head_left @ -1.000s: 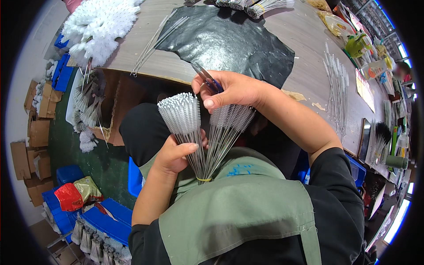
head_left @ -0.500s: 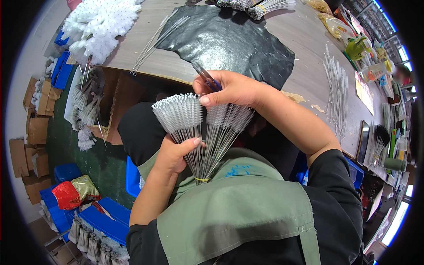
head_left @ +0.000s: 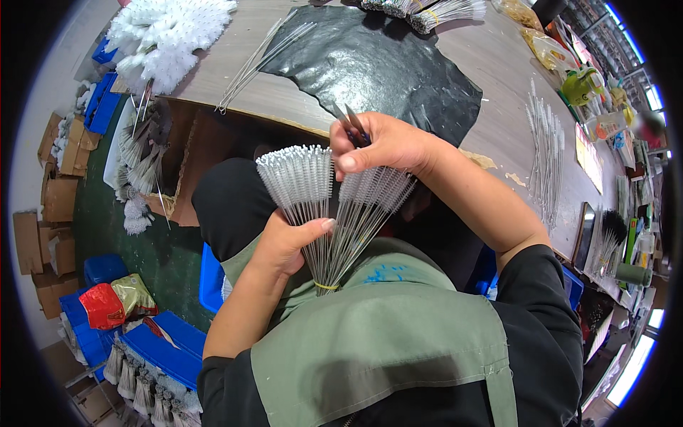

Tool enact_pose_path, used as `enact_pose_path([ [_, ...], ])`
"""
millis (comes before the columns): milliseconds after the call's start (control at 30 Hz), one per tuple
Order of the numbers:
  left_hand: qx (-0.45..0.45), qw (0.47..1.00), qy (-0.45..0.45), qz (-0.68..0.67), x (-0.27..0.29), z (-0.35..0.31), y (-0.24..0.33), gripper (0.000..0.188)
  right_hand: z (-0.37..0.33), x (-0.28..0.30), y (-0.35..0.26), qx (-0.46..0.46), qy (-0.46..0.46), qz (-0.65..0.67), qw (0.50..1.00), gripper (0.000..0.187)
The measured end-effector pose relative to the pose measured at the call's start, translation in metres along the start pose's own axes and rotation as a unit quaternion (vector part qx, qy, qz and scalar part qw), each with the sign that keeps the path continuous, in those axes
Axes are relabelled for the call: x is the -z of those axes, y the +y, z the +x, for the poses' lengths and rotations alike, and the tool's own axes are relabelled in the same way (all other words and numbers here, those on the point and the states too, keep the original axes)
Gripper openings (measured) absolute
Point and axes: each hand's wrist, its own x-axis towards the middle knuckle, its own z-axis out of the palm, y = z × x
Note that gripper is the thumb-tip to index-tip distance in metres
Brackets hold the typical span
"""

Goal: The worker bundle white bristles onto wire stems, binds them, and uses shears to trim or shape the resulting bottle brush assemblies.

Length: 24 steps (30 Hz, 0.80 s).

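A fanned bundle of thin wire tube brushes [head_left: 295, 178] with white bristle heads stands over my lap. A yellow band [head_left: 326, 287] ties its lower end. My left hand [head_left: 279, 243] is closed around the left part of the bundle, thumb laid across the wire stems, and a gap splits the heads into two groups. Just above the right group is my right hand [head_left: 380, 146], curled around small dark-bladed scissors [head_left: 352, 119]. Their two tips point up and away, slightly apart. Some of my right fingers are hidden behind the hand.
A black sheet [head_left: 384, 78] covers part of the table [head_left: 509, 107] ahead. Loose wire brushes [head_left: 267, 60] lie on its left, with more brushes [head_left: 544, 153] at right. A white bristle pile [head_left: 167, 39] sits far left. Blue bins [head_left: 167, 349] and cardboard boxes [head_left: 57, 206] stand at left.
My right hand and the scissors have shifted slightly right, off the bundle's gap; the blades show more clearly. The whole view has moved a little, and the left hand keeps its hold.
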Motion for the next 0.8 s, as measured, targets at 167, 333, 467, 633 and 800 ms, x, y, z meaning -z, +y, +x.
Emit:
enact_pose_path([
  [167, -0.010, 1.000, 0.004, 0.003, -0.006, 0.000, 0.002, 0.051, 0.003, 0.007, 0.003, 0.012, -0.024, 0.013, 1.000, 0.032],
  [333, -0.014, 1.000, 0.008, 0.005, -0.004, -0.001, 0.001, 0.050, 0.001, 0.012, 0.009, 0.023, -0.035, 0.002, 0.999, 0.032],
  [467, -0.009, 0.999, 0.028, 0.024, 0.002, -0.005, -0.002, 0.049, 0.002, -0.002, -0.004, -0.024, 0.032, -0.037, 0.999, 0.030],
  [633, -0.031, 0.999, 0.022, 0.000, -0.005, -0.005, 0.001, 0.049, 0.001, -0.002, -0.004, -0.011, -0.012, 0.001, 1.000, 0.023],
  [800, -0.024, 0.999, 0.030, 0.007, -0.006, -0.005, 0.000, 0.045, 0.000, 0.003, -0.003, 0.012, -0.055, -0.002, 0.998, 0.025],
])
